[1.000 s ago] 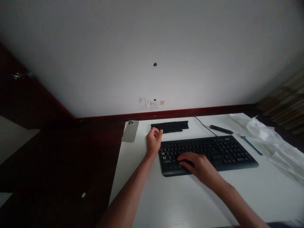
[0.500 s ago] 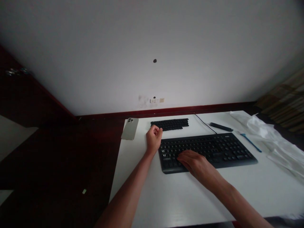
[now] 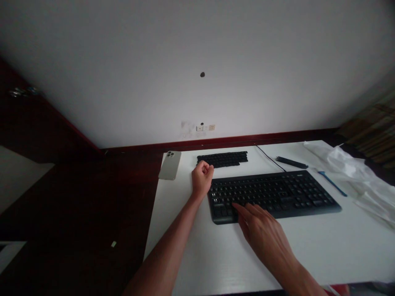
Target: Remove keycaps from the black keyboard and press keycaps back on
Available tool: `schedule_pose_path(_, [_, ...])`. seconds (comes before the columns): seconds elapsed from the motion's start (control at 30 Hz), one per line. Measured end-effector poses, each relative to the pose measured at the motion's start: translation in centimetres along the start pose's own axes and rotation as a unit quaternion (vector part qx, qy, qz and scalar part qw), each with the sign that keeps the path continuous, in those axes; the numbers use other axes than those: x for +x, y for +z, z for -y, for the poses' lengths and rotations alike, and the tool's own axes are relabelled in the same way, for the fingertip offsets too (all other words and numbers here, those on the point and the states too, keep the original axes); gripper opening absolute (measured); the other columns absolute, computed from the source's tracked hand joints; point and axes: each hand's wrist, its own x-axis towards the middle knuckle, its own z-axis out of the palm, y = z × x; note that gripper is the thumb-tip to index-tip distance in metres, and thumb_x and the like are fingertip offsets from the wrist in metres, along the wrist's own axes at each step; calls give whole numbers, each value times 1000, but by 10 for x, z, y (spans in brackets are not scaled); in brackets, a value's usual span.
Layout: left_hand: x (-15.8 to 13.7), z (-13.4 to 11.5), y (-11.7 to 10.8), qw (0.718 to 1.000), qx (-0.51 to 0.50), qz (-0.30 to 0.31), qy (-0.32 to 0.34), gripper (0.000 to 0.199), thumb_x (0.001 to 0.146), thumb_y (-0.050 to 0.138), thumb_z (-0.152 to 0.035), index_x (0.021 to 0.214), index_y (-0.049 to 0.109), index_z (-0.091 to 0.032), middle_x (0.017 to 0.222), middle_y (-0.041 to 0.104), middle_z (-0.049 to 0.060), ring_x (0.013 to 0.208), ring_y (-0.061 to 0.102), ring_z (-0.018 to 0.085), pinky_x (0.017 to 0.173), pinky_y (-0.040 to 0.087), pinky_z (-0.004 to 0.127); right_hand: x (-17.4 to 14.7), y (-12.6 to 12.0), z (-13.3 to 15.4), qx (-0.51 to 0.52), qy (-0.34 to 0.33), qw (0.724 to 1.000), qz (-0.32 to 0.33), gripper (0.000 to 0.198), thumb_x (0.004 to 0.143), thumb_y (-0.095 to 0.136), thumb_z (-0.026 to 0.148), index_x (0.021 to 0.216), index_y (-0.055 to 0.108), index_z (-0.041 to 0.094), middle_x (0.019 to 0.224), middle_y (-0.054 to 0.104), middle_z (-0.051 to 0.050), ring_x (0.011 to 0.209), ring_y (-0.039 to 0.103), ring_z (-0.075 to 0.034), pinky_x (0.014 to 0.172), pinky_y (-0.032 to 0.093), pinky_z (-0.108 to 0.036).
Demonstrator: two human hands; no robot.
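A black full-size keyboard (image 3: pixel 311 195) lies on the white table, some of its left-side key positions showing pale. My right hand (image 3: pixel 261 228) rests over its lower left part, index finger stretched out to the bottom rows and the other fingers lying forward over the keys. Just off the keyboard's upper left corner, my left hand (image 3: pixel 202 181) is curled closed; whatever is inside it is hidden. Behind that hand sits a block of black keycaps (image 3: pixel 226 159) laid out in rows, partly covered by the fist.
A phone (image 3: pixel 170 165) lies face down at the table's far left corner. Right of the keyboard's cable (image 3: pixel 270 158) are a black strip-like piece (image 3: pixel 291 162) and a blue pry tool (image 3: pixel 332 183). Crumpled white plastic sheeting (image 3: pixel 345 162) covers the right side.
My right hand has drawn back slightly toward me and to the right, its index finger now extended on the keys. My left hand stays closed in about the same place. The view has shifted a little.
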Motion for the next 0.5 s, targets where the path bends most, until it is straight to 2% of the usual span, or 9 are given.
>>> schedule_pose_path(0.13, [-1, -1, -1, 1000, 5, 6, 3, 27, 87, 61, -30, 68, 44, -21, 57, 39, -6, 53, 39, 10, 55, 31, 22, -6, -1, 4, -21, 70, 995, 73, 43, 92, 54, 19, 132, 68, 26, 64, 73, -4, 50, 68, -21, 42, 41, -26])
schedule_pose_path(0.33, [-2, 1, -1, 1000, 15, 16, 4, 29, 89, 61, -32, 68, 45, -21, 56, 40, -6, 52, 38, 10, 54, 30, 22, -14, 0, 13, -40, 95, 989, 106, 56, 87, 57, 16, 142, 60, 26, 57, 71, -4, 46, 68, -23, 41, 40, -25])
schedule_pose_path(0.5, [-2, 0, 0, 1000, 17, 20, 5, 29, 89, 60, -32, 68, 44, -21, 57, 39, -6, 52, 37, 10, 54, 29, 23, -21, 7, 17, -48, 94, 989, 99, 62, 85, 56, 15, 147, 55, 25, 51, 66, -1, 42, 65, -23, 40, 40, -26])
